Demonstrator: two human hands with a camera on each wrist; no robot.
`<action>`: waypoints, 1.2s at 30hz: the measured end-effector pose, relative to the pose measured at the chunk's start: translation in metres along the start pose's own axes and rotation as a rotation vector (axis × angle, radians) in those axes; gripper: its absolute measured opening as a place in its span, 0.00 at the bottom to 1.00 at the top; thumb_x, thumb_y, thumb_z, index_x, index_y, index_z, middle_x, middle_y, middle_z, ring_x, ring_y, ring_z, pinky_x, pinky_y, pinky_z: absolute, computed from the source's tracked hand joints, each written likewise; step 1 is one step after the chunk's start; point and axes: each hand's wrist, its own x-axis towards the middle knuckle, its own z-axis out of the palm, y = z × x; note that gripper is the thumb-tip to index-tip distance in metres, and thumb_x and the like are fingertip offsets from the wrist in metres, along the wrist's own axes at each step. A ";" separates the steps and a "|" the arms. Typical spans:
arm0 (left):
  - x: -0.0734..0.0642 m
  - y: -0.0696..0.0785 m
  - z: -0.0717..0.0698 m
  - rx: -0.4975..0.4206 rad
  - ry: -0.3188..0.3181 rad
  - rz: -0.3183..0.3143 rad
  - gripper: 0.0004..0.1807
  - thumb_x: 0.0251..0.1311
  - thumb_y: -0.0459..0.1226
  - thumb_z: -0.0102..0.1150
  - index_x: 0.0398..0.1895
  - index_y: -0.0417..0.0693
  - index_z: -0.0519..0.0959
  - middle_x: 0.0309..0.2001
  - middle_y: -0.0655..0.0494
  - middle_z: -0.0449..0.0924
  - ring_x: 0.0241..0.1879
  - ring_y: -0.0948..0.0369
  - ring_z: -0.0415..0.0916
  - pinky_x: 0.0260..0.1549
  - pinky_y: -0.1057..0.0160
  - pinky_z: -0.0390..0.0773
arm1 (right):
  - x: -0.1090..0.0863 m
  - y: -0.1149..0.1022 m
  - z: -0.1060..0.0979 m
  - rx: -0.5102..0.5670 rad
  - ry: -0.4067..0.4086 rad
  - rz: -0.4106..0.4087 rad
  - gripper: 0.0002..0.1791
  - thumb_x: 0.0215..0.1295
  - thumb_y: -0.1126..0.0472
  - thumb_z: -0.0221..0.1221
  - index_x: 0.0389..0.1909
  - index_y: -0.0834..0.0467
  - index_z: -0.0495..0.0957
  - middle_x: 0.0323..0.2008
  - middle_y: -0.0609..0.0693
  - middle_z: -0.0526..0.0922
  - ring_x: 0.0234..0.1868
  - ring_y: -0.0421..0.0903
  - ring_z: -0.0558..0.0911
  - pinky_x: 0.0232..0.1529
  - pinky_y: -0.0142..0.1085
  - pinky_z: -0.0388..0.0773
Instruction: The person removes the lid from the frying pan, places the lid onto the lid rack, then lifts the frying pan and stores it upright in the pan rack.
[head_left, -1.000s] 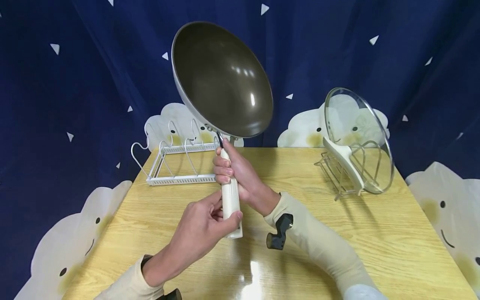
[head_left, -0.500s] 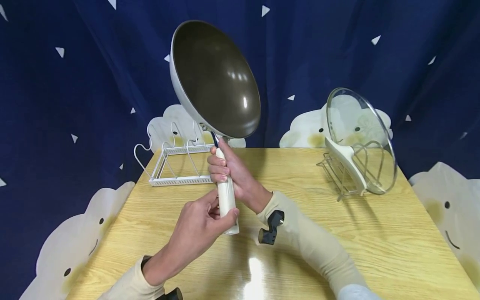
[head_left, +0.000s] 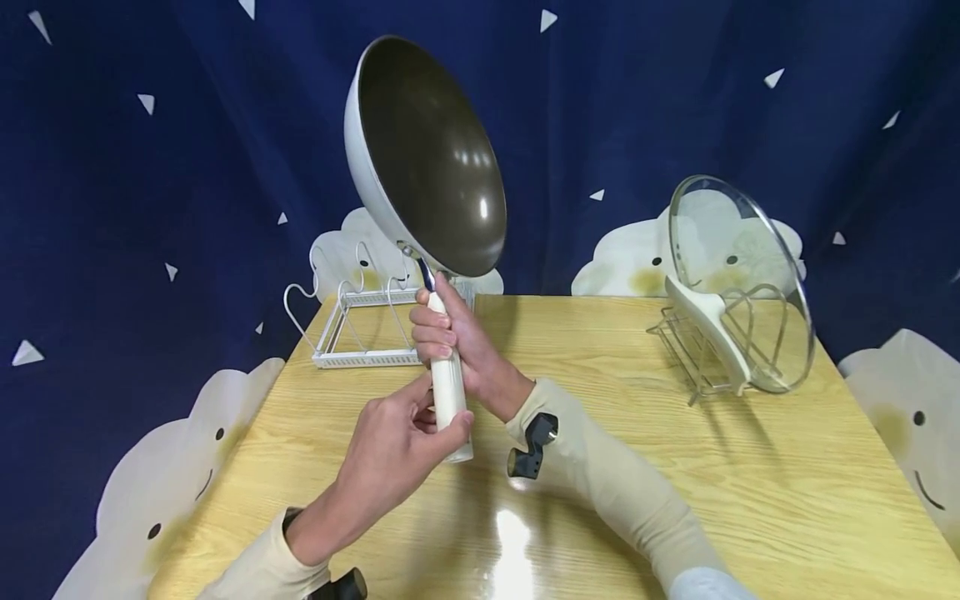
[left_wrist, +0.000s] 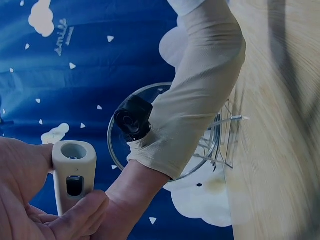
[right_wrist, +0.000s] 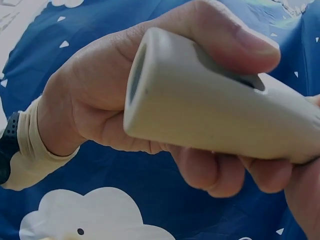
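Observation:
A deep frying pan (head_left: 431, 158) with a white outside and dark brown inside is raised above the table, tilted on its side with its handle down. My right hand (head_left: 461, 342) grips the upper part of the cream handle (head_left: 448, 408), just below the metal neck. Lower down, my left hand (head_left: 390, 442) holds the handle's end, thumb on one side and fingers behind. In the right wrist view the left thumb (right_wrist: 250, 47) lies along a slot in the handle. The left wrist view shows the handle's end (left_wrist: 75, 172) with its round opening.
A white wire rack (head_left: 367, 358) stands at the back left of the wooden table (head_left: 585, 350), partly behind the right hand. At the right, a glass lid (head_left: 795, 292) with a white handle leans upright in a metal wire stand (head_left: 701, 383). A blue curtain (head_left: 570, 108) hangs behind.
The pan has turned so that its inside faces more to the right and shows narrower. Both hands keep their hold on the handle. The head view has shifted slightly left.

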 end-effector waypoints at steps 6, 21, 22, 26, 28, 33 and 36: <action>-0.001 -0.003 0.000 0.010 0.029 0.013 0.09 0.53 0.38 0.71 0.34 0.51 0.79 0.24 0.61 0.84 0.23 0.72 0.80 0.21 0.70 0.79 | 0.003 0.002 -0.003 0.025 -0.022 0.017 0.25 0.81 0.39 0.40 0.33 0.55 0.70 0.15 0.42 0.69 0.11 0.35 0.70 0.11 0.26 0.68; -0.003 -0.011 -0.001 0.046 0.079 0.020 0.10 0.52 0.38 0.73 0.35 0.51 0.80 0.23 0.60 0.85 0.23 0.71 0.81 0.20 0.71 0.78 | 0.016 0.007 -0.010 0.092 -0.104 0.030 0.27 0.82 0.39 0.37 0.32 0.55 0.69 0.14 0.43 0.69 0.10 0.35 0.68 0.10 0.26 0.67; -0.003 -0.011 -0.002 0.052 0.086 0.025 0.10 0.52 0.38 0.73 0.36 0.52 0.80 0.23 0.60 0.85 0.23 0.71 0.81 0.21 0.71 0.78 | 0.017 0.007 -0.010 0.102 -0.112 0.033 0.27 0.82 0.39 0.37 0.32 0.55 0.69 0.14 0.44 0.69 0.10 0.34 0.67 0.10 0.26 0.67; -0.003 -0.011 -0.006 0.072 0.102 0.038 0.11 0.52 0.38 0.73 0.36 0.51 0.81 0.24 0.59 0.86 0.23 0.70 0.82 0.21 0.71 0.78 | 0.021 0.010 -0.008 0.141 -0.140 0.047 0.27 0.82 0.39 0.38 0.33 0.56 0.68 0.14 0.44 0.69 0.10 0.35 0.65 0.10 0.27 0.67; -0.004 -0.011 -0.007 0.080 0.104 0.036 0.11 0.52 0.38 0.73 0.37 0.51 0.81 0.24 0.59 0.86 0.23 0.70 0.82 0.21 0.72 0.78 | 0.023 0.012 -0.007 0.151 -0.149 0.051 0.27 0.82 0.39 0.37 0.32 0.56 0.68 0.14 0.44 0.68 0.10 0.35 0.64 0.10 0.26 0.67; -0.006 -0.012 -0.010 0.100 0.115 0.034 0.11 0.52 0.38 0.73 0.37 0.50 0.81 0.23 0.59 0.86 0.22 0.70 0.82 0.20 0.72 0.77 | 0.026 0.015 -0.007 0.164 -0.160 0.054 0.27 0.82 0.39 0.37 0.32 0.56 0.68 0.14 0.44 0.68 0.10 0.34 0.63 0.10 0.26 0.67; -0.006 -0.012 -0.011 0.104 0.120 0.036 0.11 0.52 0.38 0.73 0.38 0.50 0.82 0.23 0.59 0.86 0.22 0.71 0.82 0.20 0.73 0.77 | 0.027 0.017 -0.008 0.176 -0.167 0.052 0.27 0.82 0.39 0.37 0.32 0.56 0.69 0.14 0.43 0.67 0.10 0.35 0.63 0.10 0.26 0.66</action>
